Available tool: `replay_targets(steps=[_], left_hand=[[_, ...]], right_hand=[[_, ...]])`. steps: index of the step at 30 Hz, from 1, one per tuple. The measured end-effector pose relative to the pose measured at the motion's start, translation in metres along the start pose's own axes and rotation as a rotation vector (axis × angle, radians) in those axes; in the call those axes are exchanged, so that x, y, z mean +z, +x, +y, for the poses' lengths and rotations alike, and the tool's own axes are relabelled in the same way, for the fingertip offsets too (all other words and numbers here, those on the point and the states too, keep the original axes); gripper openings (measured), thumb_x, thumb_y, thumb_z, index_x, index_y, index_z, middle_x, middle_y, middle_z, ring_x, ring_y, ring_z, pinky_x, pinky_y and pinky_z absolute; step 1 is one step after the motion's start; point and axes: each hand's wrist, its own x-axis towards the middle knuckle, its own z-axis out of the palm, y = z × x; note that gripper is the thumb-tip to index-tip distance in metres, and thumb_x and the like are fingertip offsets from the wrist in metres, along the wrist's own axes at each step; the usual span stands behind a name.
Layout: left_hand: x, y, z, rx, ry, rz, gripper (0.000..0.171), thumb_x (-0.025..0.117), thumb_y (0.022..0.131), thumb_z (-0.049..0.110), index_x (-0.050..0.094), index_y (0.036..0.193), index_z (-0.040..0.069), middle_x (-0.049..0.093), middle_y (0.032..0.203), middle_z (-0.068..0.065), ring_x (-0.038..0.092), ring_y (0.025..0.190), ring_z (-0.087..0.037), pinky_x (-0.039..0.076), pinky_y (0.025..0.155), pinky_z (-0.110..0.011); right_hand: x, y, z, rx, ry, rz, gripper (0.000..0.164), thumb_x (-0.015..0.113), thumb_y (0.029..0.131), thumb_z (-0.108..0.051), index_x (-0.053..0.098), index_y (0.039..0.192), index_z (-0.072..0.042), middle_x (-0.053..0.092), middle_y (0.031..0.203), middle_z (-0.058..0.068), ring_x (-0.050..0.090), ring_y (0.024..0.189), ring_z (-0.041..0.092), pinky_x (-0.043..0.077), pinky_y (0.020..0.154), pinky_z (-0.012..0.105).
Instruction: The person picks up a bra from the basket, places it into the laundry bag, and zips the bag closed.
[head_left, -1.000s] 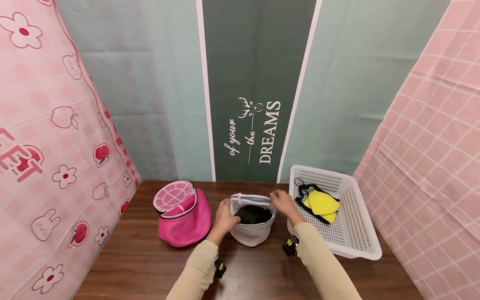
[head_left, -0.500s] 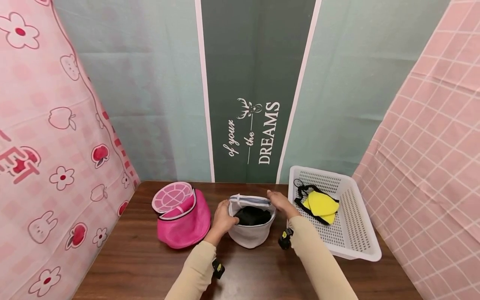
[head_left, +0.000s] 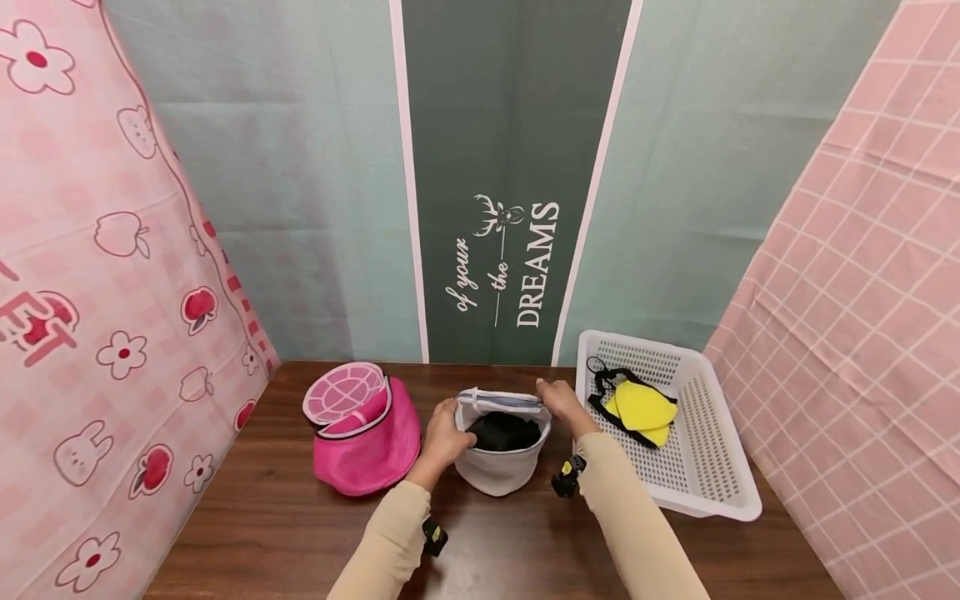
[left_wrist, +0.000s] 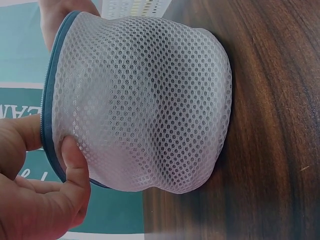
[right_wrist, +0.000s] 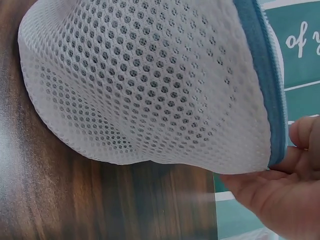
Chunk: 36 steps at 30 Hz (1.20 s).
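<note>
A white mesh laundry bag (head_left: 498,473) with a blue zipper stands unzipped on the table, its mouth facing up and toward me. Something black (head_left: 504,431), its kind not clear, lies inside. My left hand (head_left: 446,440) grips the left side of the rim, and the left wrist view shows its thumb and fingers (left_wrist: 75,162) on either side of the zipper edge. On the opposite side my right hand (head_left: 562,406) holds the rim near the raised lid (head_left: 504,402). In the right wrist view its thumb and fingers (right_wrist: 300,131) pinch the edge below the blue zipper.
To the left stands an unzipped pink mesh bag (head_left: 367,462) with its round lid folded back. A white perforated basket (head_left: 705,500) at the right holds a yellow and black item (head_left: 645,408) with straps. Curtains rise behind the wooden table (head_left: 247,517) and at both sides.
My right hand has shifted slightly left and inward along the bag's rim. The left hand keeps its hold, and the bag stays in about the same place.
</note>
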Motion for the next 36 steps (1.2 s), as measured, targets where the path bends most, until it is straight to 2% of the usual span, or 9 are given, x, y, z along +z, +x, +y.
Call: replay_targets(steps=[3, 5, 8, 12, 15, 17, 24, 30, 36], left_hand=[[-0.0006, 0.0006, -0.0005, 0.007, 0.007, 0.010, 0.071, 0.071, 0.058, -0.003, 0.046, 0.124, -0.018, 0.044, 0.128, -0.029, 0.043, 0.117, -0.041, 0.035, 0.097, -0.045], [-0.0010, 0.0004, -0.0010, 0.013, 0.005, 0.015, 0.071, 0.071, 0.058, -0.003, 0.047, 0.123, -0.018, 0.044, 0.128, -0.029, 0.043, 0.117, -0.041, 0.035, 0.096, -0.046], [-0.0010, 0.0000, -0.0018, 0.020, -0.001, 0.017, 0.071, 0.071, 0.057, -0.004, 0.048, 0.122, -0.017, 0.045, 0.126, -0.029, 0.044, 0.116, -0.041, 0.036, 0.096, -0.046], [-0.0013, -0.0002, -0.0021, 0.039, -0.001, 0.016, 0.069, 0.071, 0.055, -0.004, 0.050, 0.120, -0.017, 0.047, 0.124, -0.028, 0.046, 0.113, -0.041, 0.037, 0.094, -0.047], [-0.0020, 0.0000, -0.0017, 0.048, -0.001, 0.017, 0.069, 0.071, 0.055, -0.004, 0.050, 0.120, -0.016, 0.047, 0.124, -0.028, 0.046, 0.113, -0.040, 0.037, 0.094, -0.046], [-0.0024, 0.0000, -0.0012, 0.056, -0.003, 0.021, 0.069, 0.071, 0.055, -0.004, 0.050, 0.120, -0.016, 0.047, 0.124, -0.028, 0.046, 0.113, -0.041, 0.037, 0.094, -0.046], [-0.0027, -0.0009, -0.0016, 0.061, -0.001, 0.019, 0.070, 0.070, 0.054, -0.005, 0.051, 0.120, -0.016, 0.047, 0.124, -0.029, 0.046, 0.113, -0.042, 0.037, 0.094, -0.047], [-0.0044, -0.0019, -0.0006, 0.060, -0.006, 0.007, 0.069, 0.071, 0.054, -0.005, 0.051, 0.120, -0.016, 0.047, 0.125, -0.028, 0.046, 0.114, -0.042, 0.037, 0.094, -0.047], [-0.0071, -0.0037, 0.0020, 0.058, -0.022, -0.018, 0.071, 0.070, 0.054, -0.005, 0.050, 0.121, -0.016, 0.047, 0.126, -0.027, 0.046, 0.115, -0.039, 0.037, 0.094, -0.046]], right_hand=[[-0.0004, -0.0005, -0.0004, -0.047, 0.013, 0.099, 0.035, 0.047, 0.095, -0.022, 0.062, 0.079, 0.006, 0.055, 0.077, 0.013, 0.047, 0.071, 0.026, 0.039, 0.063, 0.034], [-0.0001, -0.0005, 0.0001, -0.080, 0.027, 0.173, 0.029, 0.053, 0.092, -0.018, 0.069, 0.088, 0.005, 0.063, 0.086, 0.015, 0.054, 0.078, 0.027, 0.042, 0.066, 0.035], [0.0015, 0.0008, 0.0019, -0.097, 0.096, 0.253, 0.022, 0.060, 0.087, -0.012, 0.070, 0.094, 0.007, 0.066, 0.094, 0.018, 0.058, 0.087, 0.030, 0.046, 0.072, 0.036], [0.0019, 0.0025, 0.0032, -0.065, 0.290, 0.273, 0.020, 0.065, 0.082, -0.003, 0.067, 0.099, 0.009, 0.064, 0.098, 0.020, 0.060, 0.080, 0.023, 0.048, 0.067, 0.029], [-0.0009, 0.0028, 0.0004, -0.018, 0.426, 0.255, 0.033, 0.065, 0.081, 0.001, 0.059, 0.111, 0.011, 0.058, 0.104, 0.023, 0.058, 0.075, 0.018, 0.049, 0.064, 0.026], [-0.0030, 0.0027, -0.0018, 0.006, 0.473, 0.243, 0.040, 0.064, 0.080, 0.001, 0.054, 0.118, 0.012, 0.055, 0.107, 0.024, 0.057, 0.076, 0.019, 0.049, 0.064, 0.026], [-0.0046, 0.0020, -0.0014, 0.042, 0.454, 0.202, 0.041, 0.062, 0.082, 0.001, 0.054, 0.120, 0.013, 0.055, 0.112, 0.028, 0.059, 0.077, 0.020, 0.050, 0.065, 0.027], [-0.0049, 0.0011, -0.0013, 0.071, 0.422, 0.162, 0.037, 0.059, 0.085, -0.001, 0.055, 0.119, 0.012, 0.057, 0.107, 0.025, 0.058, 0.077, 0.018, 0.049, 0.064, 0.026], [-0.0036, 0.0013, -0.0017, 0.050, 0.425, 0.248, 0.031, 0.057, 0.082, -0.002, 0.060, 0.109, 0.013, 0.058, 0.094, 0.021, 0.057, 0.066, 0.016, 0.049, 0.058, 0.025]])
